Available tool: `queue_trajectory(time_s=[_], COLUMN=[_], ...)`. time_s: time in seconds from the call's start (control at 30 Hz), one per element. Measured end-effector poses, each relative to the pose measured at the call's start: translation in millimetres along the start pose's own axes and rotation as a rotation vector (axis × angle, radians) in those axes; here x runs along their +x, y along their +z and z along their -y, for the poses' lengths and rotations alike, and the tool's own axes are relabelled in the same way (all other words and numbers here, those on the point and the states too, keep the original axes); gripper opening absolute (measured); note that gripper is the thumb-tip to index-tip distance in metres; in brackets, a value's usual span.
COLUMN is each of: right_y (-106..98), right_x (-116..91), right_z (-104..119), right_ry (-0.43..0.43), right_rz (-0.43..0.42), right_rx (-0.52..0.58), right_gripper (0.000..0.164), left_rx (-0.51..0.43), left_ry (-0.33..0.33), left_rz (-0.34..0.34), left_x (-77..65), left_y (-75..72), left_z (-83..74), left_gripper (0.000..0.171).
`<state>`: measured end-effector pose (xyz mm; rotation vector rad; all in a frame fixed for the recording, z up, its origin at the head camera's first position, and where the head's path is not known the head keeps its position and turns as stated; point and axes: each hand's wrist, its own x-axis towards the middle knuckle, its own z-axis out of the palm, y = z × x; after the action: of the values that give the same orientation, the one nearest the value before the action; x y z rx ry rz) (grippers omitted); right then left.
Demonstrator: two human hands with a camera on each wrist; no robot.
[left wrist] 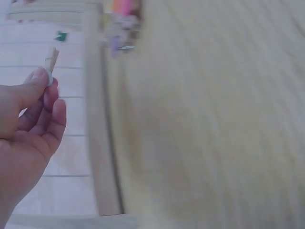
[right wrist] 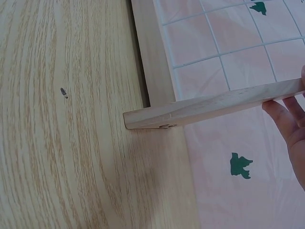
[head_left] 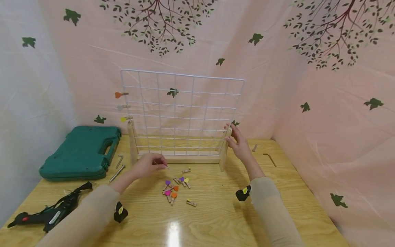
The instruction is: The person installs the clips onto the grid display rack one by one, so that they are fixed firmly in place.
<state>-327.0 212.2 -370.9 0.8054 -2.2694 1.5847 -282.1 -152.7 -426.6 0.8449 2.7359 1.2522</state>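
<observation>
My left hand point(head_left: 151, 162) pinches a small wooden clothespin point(left wrist: 53, 59) between thumb and index finger, low before the stand's crossbar point(head_left: 188, 160). A pale round or heart-shaped piece shows on the pin at the fingertips. Over on the right, my right hand point(head_left: 239, 144) grips the top of the right wooden upright point(head_left: 224, 152), thumb in front and fingers around it. A white wire grid point(head_left: 210, 77) stands in this wooden frame. Clipped along its left edge are an orange-heart clothespin point(head_left: 118, 95), a grey-heart one point(head_left: 120, 107) and a yellow-heart one point(head_left: 123, 119).
Several heart clothespins point(head_left: 167, 193) lie loose on the table in front of the stand. To the left are a green case point(head_left: 77, 151), a black glue gun point(head_left: 61, 211), a bolt point(head_left: 117, 173) and a hex key point(head_left: 119, 161). Another hex key point(head_left: 270, 159) and a small screw point(head_left: 254, 148) lie right.
</observation>
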Motion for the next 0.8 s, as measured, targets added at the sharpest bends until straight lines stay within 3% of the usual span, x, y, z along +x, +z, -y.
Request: queue_trajectory(time_s=[0.23, 0.43, 0.5, 0.8], right_y=[0.5, 0.2, 0.1, 0.3], right_x=[-0.5, -0.5, -0.4, -1.6], right_z=[0.0, -1.6, -2.1, -1.2], right_ry=[-0.005, -0.010, -0.015, -0.021], right_rz=[0.007, 0.008, 0.009, 0.006], right_rx=[0.009, 0.002, 0.000, 0.003], right_gripper=[0.054, 0.054, 0.053, 0.054], left_rx=[-0.038, 0.082, 0.112, 0.041], left_ry=[-0.045, -0.054, -0.036, 0.063], left_rz=[-0.220, -0.535, -0.639, -1.029], left_x=[-6.5, -14.5, -16.0, -10.8], left_y=[-41.6, -82.2, -94.9, -151.5], left_z=[-32.1, -58.9, -65.6, -84.0], left_gripper=[0.019, 0.021, 0.020, 0.026])
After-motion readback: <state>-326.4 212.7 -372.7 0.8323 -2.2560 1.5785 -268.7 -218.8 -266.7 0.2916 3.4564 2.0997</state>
